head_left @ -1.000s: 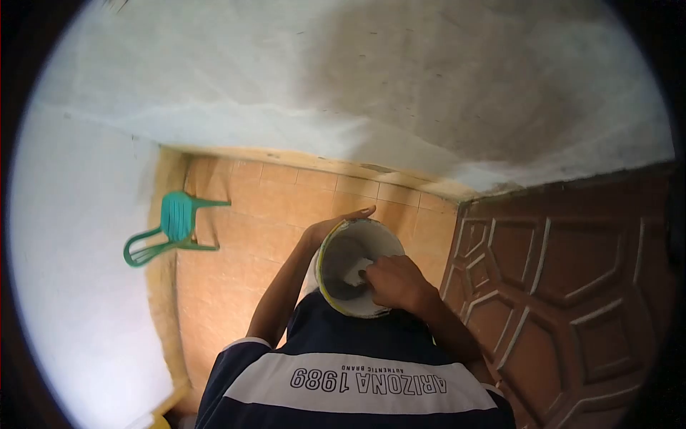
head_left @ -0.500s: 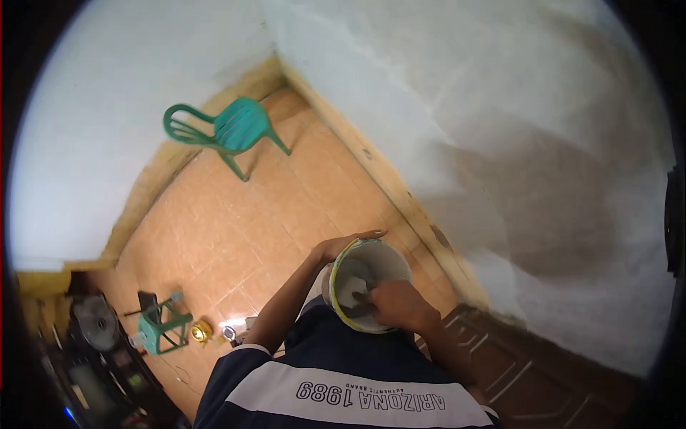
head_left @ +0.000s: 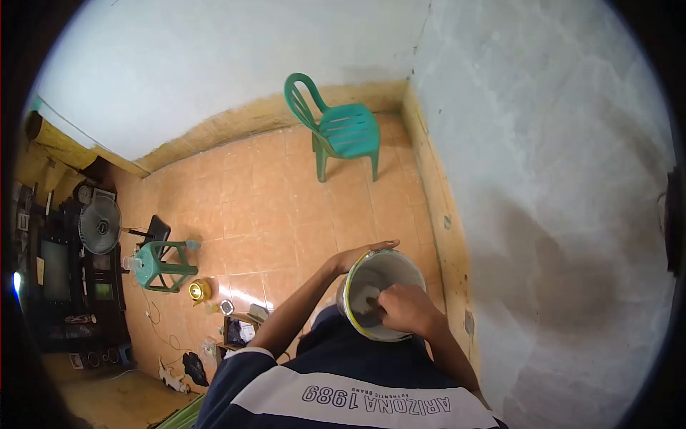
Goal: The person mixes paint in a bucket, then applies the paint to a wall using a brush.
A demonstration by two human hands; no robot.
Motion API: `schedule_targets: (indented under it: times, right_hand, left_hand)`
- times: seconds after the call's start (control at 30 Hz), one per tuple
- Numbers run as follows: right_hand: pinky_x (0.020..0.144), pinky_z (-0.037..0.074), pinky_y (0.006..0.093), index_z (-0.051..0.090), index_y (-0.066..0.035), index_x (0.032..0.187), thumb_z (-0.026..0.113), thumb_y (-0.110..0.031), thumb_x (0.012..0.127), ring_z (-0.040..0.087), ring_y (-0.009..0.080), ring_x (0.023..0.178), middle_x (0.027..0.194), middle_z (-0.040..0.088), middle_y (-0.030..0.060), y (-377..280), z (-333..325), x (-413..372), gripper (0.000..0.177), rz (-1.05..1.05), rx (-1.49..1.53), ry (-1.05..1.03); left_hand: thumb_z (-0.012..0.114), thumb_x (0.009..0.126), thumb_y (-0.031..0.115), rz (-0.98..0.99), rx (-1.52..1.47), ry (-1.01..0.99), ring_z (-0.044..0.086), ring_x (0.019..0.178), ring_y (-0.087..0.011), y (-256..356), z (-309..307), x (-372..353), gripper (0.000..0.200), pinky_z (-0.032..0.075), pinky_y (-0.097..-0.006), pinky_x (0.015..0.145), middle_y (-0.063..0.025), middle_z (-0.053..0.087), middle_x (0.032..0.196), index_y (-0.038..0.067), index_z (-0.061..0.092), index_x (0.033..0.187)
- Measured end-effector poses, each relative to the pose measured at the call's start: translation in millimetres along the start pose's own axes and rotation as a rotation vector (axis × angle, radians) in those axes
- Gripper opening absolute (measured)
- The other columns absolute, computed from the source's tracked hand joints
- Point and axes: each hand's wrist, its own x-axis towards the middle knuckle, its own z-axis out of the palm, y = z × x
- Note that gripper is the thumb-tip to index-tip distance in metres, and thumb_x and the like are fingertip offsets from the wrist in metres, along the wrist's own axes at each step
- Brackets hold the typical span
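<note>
Looking straight down at myself here. The bucket [head_left: 397,267] sits right against my chest, dead ahead at 12 o'clock, with its mouth tipped up toward my face so I can see the pale inside wall.

My left hand [head_left: 361,252] is on the rim at about 11 o'clock, fingers laid flat across the top edge and thumb side tucked out of sight, so that hand is clamped on the bucket. My right hand [head_left: 406,309] comes in over the near rim at about 5 o'clock and is down inside, fingers bunched together around a white piece [head_left: 366,297]. It pokes out of my fist toward 9 o'clock, low against the inner wall. Can't tell what it actually is, too small and blurry. The right hand is clearly the one on it; the left is up at the rim, apart from it.

Around me: bare plastered wall [head_left: 564,179] close at 3 o'clock, orange tiled floor [head_left: 286,207] below, green chair [head_left: 343,129] in the corner at 12 o'clock, and a green stool [head_left: 163,264] plus a fan [head_left: 98,224] over at 9 o'clock.
</note>
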Motion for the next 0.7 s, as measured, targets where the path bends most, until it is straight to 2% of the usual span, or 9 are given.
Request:
schedule_targets:
  times: [0.17,0.27,0.33,0.37,0.43,0.47,0.53,0.57,0.7]
  right_hand:
    - [0.076,0.056,0.0471,0.077,-0.010,0.086,0.063,-0.017,0.080,0.071,0.0362,0.083,0.084,0.072,0.0181,5.7,-42.4,27.6,0.016,-0.069,0.068,-0.131]
    - [0.077,0.057,0.0458,0.078,-0.016,0.088,0.063,-0.017,0.080,0.071,0.0353,0.084,0.085,0.073,0.0150,5.2,-57.8,45.5,0.017,-0.067,0.089,0.020]
    - [0.076,0.057,0.0463,0.077,-0.011,0.086,0.064,-0.017,0.078,0.071,0.0365,0.082,0.083,0.072,0.0180,4.7,-58.4,66.3,0.016,-0.080,0.098,0.188]
    - [0.076,0.057,0.0463,0.077,-0.011,0.086,0.064,-0.017,0.078,0.071,0.0365,0.082,0.083,0.072,0.0180,6.5,-57.2,76.9,0.016,-0.091,0.096,0.183]
    - [0.075,0.057,0.0478,0.075,-0.006,0.084,0.064,-0.016,0.076,0.071,0.0379,0.080,0.080,0.071,0.0214,14.0,-58.3,101.6,0.017,-0.106,-0.068,-0.063]
    - [0.074,0.057,0.0483,0.074,-0.002,0.082,0.064,-0.015,0.074,0.071,0.0387,0.079,0.079,0.070,0.0235,20.1,-64.6,111.7,0.018,-0.141,-0.043,-0.099]
    - [0.074,0.057,0.0477,0.074,-0.002,0.082,0.065,-0.015,0.074,0.071,0.0386,0.079,0.079,0.070,0.0231,33.3,-83.9,128.5,0.018,-0.170,-0.023,-0.157]
    - [0.074,0.057,0.0472,0.074,-0.002,0.083,0.065,-0.015,0.074,0.071,0.0384,0.079,0.080,0.070,0.0228,39.2,-94.6,138.4,0.018,-0.179,-0.003,-0.216]
    - [0.074,0.057,0.0474,0.074,-0.002,0.083,0.065,-0.015,0.075,0.071,0.0387,0.079,0.077,0.070,0.0221,70.3,-155.7,178.3,0.018,-0.304,0.009,-0.200]
  left_hand:
    - [0.048,0.104,0.035,-0.109,-0.222,0.164,0.025,0.151,-0.0295,-20.7,-36.9,-8.0,0.067,0.019,-0.0398,0.125,-0.0157,0.024,0.165,0.004,0.025,0.158]
    - [0.045,0.105,0.042,-0.153,-0.334,0.168,0.024,0.152,-0.0263,2.6,-52.1,-7.6,0.068,0.020,-0.0377,0.124,-0.0134,0.022,0.166,0.005,0.025,0.158]
    - [0.042,0.108,0.045,-0.497,-0.530,0.165,0.041,0.140,-0.0224,54.7,-62.6,-2.4,0.063,0.031,-0.0358,0.118,-0.0127,0.039,0.157,0.005,0.033,0.156]
    - [0.042,0.108,0.045,-0.495,-0.533,0.177,0.041,0.140,-0.0224,57.9,-69.3,-1.8,0.063,0.031,-0.0358,0.118,-0.0127,0.039,0.157,0.005,0.033,0.156]
    - [0.042,0.107,0.048,-0.394,-0.357,0.229,0.041,0.140,-0.0227,61.8,-87.5,-0.3,0.066,0.031,-0.0371,0.119,-0.0148,0.039,0.156,0.004,0.034,0.156]
    - [0.042,0.107,0.048,-0.397,-0.357,0.244,0.041,0.140,-0.0227,56.3,-97.5,-1.4,0.066,0.031,-0.0371,0.119,-0.0148,0.039,0.156,0.004,0.034,0.156]
    - [0.041,0.106,0.053,-0.213,-0.191,0.352,0.040,0.141,-0.0228,43.8,-121.9,-4.8,0.070,0.030,-0.0380,0.119,-0.0170,0.038,0.157,0.004,0.034,0.155]
    - [0.041,0.106,0.053,-0.215,-0.175,0.359,0.040,0.141,-0.0228,53.1,-137.9,-3.6,0.070,0.030,-0.0380,0.119,-0.0170,0.038,0.157,0.004,0.034,0.155]
    - [0.043,0.103,0.058,-0.343,-0.474,0.359,0.048,0.134,-0.0226,92.5,-189.1,25.3,0.077,0.036,-0.0365,0.114,-0.0174,0.047,0.150,-0.002,0.038,0.152]
